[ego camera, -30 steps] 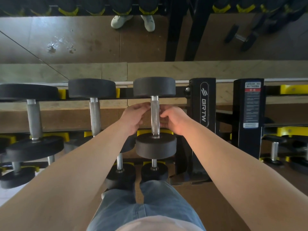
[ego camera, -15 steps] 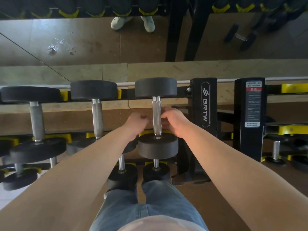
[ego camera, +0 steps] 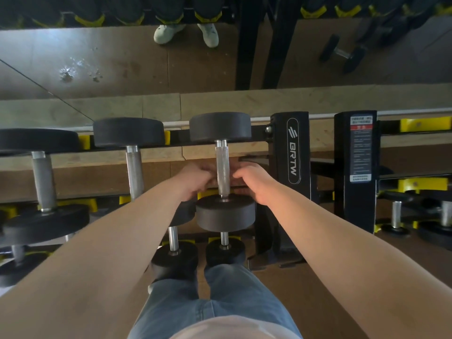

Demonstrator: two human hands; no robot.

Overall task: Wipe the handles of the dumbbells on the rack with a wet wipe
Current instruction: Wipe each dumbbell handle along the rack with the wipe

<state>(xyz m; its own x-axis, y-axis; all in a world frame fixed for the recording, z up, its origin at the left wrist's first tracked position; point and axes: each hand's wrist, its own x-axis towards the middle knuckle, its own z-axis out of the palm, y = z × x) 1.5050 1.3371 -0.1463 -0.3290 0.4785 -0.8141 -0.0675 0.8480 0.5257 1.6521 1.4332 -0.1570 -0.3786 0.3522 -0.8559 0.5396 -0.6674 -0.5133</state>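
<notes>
Left hand (ego camera: 195, 181) and right hand (ego camera: 255, 185) flank the dumbbell handle (ego camera: 222, 171), fingers blurred, grip unclear.

left hand (ego camera: 195, 181) | right hand (ego camera: 255, 185) | flanking dumbbell handle (ego camera: 222, 167) on rack (ego camera: 292, 152) | grip blurred, perhaps pinching

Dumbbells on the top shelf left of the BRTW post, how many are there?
3. The left dumbbell is at the picture's edge, the middle dumbbell next to it, the right dumbbell between the left hand and right hand. More may hide off-frame left.
</notes>
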